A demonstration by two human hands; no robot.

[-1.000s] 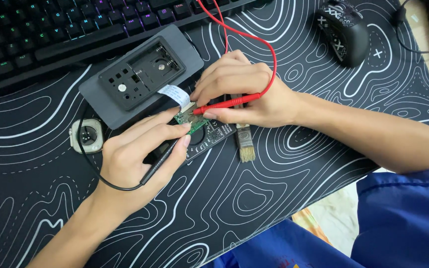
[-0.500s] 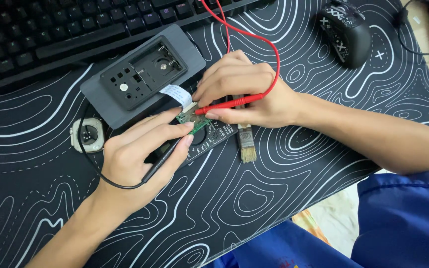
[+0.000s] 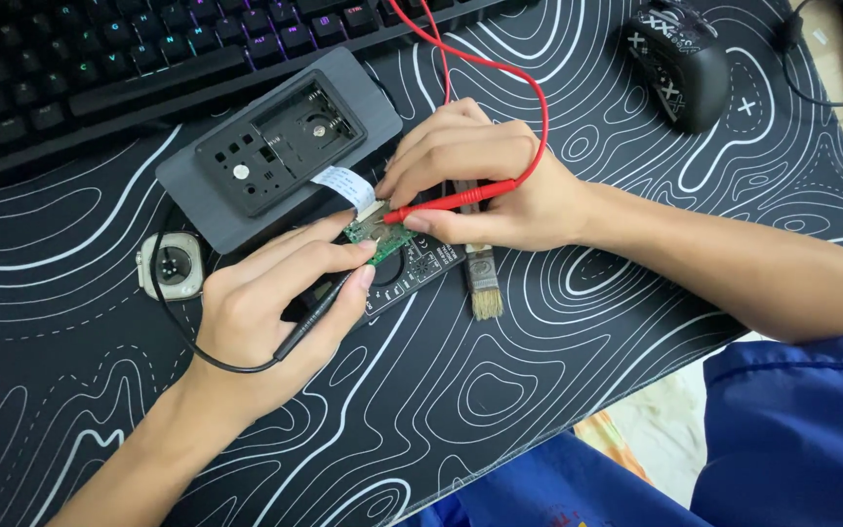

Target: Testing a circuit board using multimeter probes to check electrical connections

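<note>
A small green circuit board (image 3: 381,235) lies on a black device at the middle of the patterned desk mat. My left hand (image 3: 270,312) grips a black test probe (image 3: 319,312), its tip touching the board from the lower left. My right hand (image 3: 485,181) pinches a red test probe (image 3: 446,202) whose tip meets the board from the right. A red lead (image 3: 524,88) loops up past the keyboard. A white ribbon cable (image 3: 345,187) runs from the board to a grey open casing (image 3: 280,146).
A black keyboard (image 3: 100,59) lines the far edge. A black mouse (image 3: 680,63) sits at the far right. A small square white part (image 3: 170,265) lies left of my left hand. A small brush (image 3: 483,278) rests under my right hand. A blue garment (image 3: 782,439) fills the lower right.
Both hands hold their probes on the board in almost the same place. The red lead's loop has shifted slightly.
</note>
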